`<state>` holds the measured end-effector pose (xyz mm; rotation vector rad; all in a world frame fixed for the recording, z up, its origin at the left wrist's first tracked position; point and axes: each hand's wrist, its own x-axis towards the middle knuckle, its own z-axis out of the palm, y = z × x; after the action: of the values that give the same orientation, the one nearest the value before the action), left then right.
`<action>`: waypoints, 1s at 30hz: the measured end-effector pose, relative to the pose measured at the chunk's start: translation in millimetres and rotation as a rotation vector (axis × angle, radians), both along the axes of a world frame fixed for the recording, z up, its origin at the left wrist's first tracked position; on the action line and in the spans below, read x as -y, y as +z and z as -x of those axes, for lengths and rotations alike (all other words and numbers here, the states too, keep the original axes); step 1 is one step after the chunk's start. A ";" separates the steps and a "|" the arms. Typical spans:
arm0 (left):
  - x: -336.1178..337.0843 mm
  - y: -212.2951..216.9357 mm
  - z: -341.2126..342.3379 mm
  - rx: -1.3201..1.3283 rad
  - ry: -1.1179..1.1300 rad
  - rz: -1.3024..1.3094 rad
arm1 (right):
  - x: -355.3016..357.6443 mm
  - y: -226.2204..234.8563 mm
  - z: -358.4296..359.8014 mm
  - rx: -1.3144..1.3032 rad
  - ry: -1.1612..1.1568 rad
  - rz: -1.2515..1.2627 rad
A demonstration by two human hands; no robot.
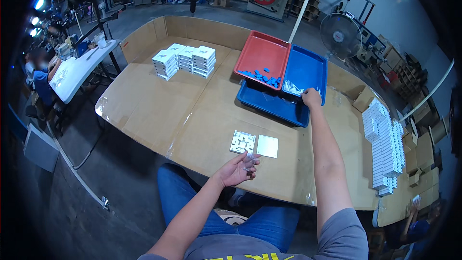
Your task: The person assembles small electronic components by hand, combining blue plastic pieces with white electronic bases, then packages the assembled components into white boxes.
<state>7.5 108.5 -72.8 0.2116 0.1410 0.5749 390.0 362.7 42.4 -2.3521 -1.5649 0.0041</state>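
My left hand is palm up near the table's front edge, its fingers curled round a small clear plastic bag. Just beyond it lie two flat white square pieces: an open plate with fittings inside and a plain cover. With my right arm stretched out, my right hand reaches into the front of the upper blue tray, fingers bent down at a heap of small white parts. Its fingertips are partly hidden, so what they pinch cannot be made out.
A red tray with small blue pieces adjoins the blue one; another blue tray sits lower in front. White boxes are stacked at far left, more white pieces at right. Cardboard walls edge the table. Co-workers sit farther off at both sides.
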 end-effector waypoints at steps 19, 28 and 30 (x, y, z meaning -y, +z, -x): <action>-0.9 8.2 -2.7 0.016 -0.032 -0.004 | -13.6 -13.0 -21.7 -0.164 -0.005 -0.250; 3.6 1.1 1.0 0.013 -0.031 0.006 | 62.8 27.4 30.2 -1.363 0.253 -0.473; 0.0 -4.8 -1.5 0.018 -0.018 -0.026 | 88.0 14.4 36.2 -1.361 0.217 -0.443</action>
<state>9.0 108.4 -77.6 0.2326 0.1140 0.5610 353.7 274.7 56.7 -1.2135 -0.9028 0.9586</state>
